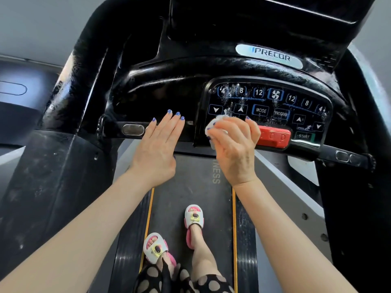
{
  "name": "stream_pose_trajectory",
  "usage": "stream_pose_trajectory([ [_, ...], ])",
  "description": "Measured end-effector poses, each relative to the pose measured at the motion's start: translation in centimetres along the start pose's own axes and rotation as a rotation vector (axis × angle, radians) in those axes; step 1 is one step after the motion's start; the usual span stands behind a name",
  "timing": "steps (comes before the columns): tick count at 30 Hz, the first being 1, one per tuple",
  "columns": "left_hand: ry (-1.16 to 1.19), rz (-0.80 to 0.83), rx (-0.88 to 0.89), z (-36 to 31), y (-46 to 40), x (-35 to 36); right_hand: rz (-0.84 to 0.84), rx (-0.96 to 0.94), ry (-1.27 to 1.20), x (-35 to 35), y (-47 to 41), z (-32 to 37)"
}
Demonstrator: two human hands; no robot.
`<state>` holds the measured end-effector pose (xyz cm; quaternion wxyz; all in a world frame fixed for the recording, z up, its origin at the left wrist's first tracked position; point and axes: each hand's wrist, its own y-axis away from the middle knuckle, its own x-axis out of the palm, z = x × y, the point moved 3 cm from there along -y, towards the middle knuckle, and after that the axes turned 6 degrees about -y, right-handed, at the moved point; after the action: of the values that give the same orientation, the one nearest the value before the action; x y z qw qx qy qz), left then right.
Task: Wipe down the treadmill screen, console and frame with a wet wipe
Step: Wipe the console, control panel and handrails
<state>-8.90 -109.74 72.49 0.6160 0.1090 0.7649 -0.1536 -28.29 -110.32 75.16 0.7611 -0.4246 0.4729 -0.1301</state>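
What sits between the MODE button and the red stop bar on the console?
In the head view, the right hand, gripping the wet wipe, partly fills the gap between MODE button and red stop bar.

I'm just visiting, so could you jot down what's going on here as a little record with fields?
Place: on a treadmill belt, facing the console
Right hand: grips a crumpled wet wipe at the keypad's lower left edge
Left hand: fingers straight, over the handlebar
Console surface: wet streaks and droplets over the buttons
Red stop button: beside the right hand
Feet: in slippers
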Motion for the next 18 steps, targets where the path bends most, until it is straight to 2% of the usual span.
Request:
stream_pose_trajectory([
  [10, 0.009, 0.000, -0.005, 0.3, -0.1, 0.5, 0.020, 0.012, -0.065, 3.1, -6.0, 0.4],
  [18, 0.021, -0.006, 0.006, 0.2, 0.2, 0.3, 0.093, 0.099, -0.024, 0.1, 0.6, 0.1],
])
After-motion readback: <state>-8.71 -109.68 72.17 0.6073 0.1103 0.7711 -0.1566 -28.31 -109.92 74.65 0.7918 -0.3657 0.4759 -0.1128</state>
